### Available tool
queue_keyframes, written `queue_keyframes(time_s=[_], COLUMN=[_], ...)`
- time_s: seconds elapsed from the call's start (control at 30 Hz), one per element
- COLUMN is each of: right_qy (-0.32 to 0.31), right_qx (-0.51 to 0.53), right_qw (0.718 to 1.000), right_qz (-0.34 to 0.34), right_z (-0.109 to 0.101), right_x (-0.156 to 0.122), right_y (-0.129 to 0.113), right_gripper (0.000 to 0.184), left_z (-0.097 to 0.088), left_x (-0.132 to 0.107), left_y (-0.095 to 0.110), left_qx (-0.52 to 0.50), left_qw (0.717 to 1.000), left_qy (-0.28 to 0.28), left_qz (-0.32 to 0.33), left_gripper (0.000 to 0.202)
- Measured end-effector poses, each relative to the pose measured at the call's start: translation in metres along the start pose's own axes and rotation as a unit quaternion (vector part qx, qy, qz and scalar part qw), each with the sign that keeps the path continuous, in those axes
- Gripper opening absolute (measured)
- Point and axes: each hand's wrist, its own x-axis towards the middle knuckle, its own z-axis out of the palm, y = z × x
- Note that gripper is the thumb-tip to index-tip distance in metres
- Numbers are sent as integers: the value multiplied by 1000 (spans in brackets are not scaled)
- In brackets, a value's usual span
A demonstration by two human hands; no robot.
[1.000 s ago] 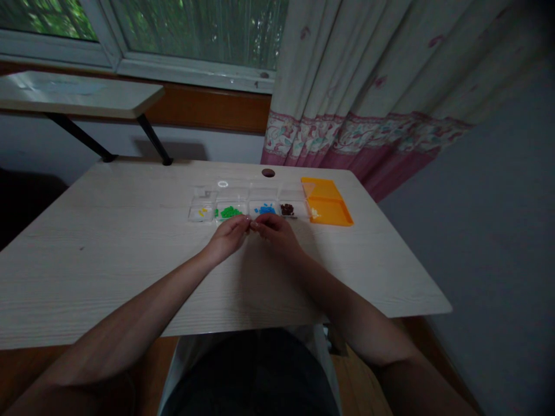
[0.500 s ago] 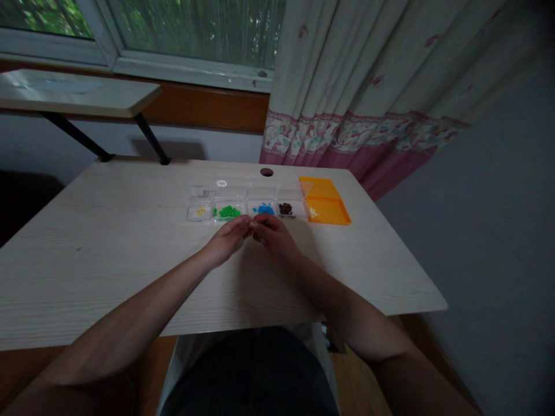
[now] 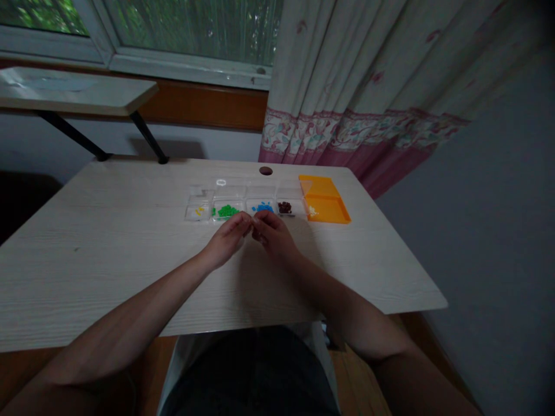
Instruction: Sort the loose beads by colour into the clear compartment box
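My left hand (image 3: 229, 236) and my right hand (image 3: 274, 232) meet fingertip to fingertip above the table, just in front of the clear boxes. Both are closed in a pinch; whatever lies between the fingertips is too small to make out. Beyond them, small green pieces (image 3: 228, 211) fill part of one clear box, and blue pieces (image 3: 263, 207) lie in the box to its right, close behind my right fingers. Dark brown pieces (image 3: 285, 207) sit further right. A few yellow pieces (image 3: 199, 211) are in the leftmost clear box (image 3: 189, 216).
An open orange case (image 3: 332, 209) with white pieces (image 3: 311, 211) at its left side stands right of the clear boxes. The pale wooden table (image 3: 130, 260) has a round hole (image 3: 266, 171) near its back edge. A raised shelf (image 3: 87, 95) stands at the back left; a curtain (image 3: 329, 86) hangs behind.
Both hands stay together in nearly the same place, with only a slight shift of the fingers. The view has moved very slightly; the boxes and pieces look unchanged.
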Motion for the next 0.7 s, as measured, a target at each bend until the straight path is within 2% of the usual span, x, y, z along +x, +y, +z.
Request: queue_keyframes(time_s=[0.07,0.13,0.17,0.23,0.27,0.37,0.47,0.57,0.7], right_qy=[12,27,35,51,60,90,118,122,114], right_qx=[6,6,2,-13,-24,-57,-69,-82,-84], right_qw=[1000,1000,999,999,998,994,990,989,989], right_qz=[1,2,2,-2,-6,-23,-31,-37,-46], right_z=[-2,-5,-7,-11,-12,-17,-21,-25,-27], right_x=[1,3,4,6,7,10,13,15,16], right_y=[0,1,1,1,1,2,4,5,6], right_gripper=[36,36,36,37,37,41,43,41,38], left_z=[-6,-19,-28,-51,-64,-97,-118,-127,-133], left_x=[2,5,7,11,13,19,21,20,18], left_y=[6,14,18,25,27,28,21,14,17], left_qx=[39,141,221,383,441,547,624,661,661], left_qw=[999,987,968,905,875,808,752,727,735], left_qy=[12,26,44,78,90,108,107,94,77], left_qz=[22,74,111,171,180,191,184,160,132], left_gripper=[40,37,34,25,21,15,15,19,28])
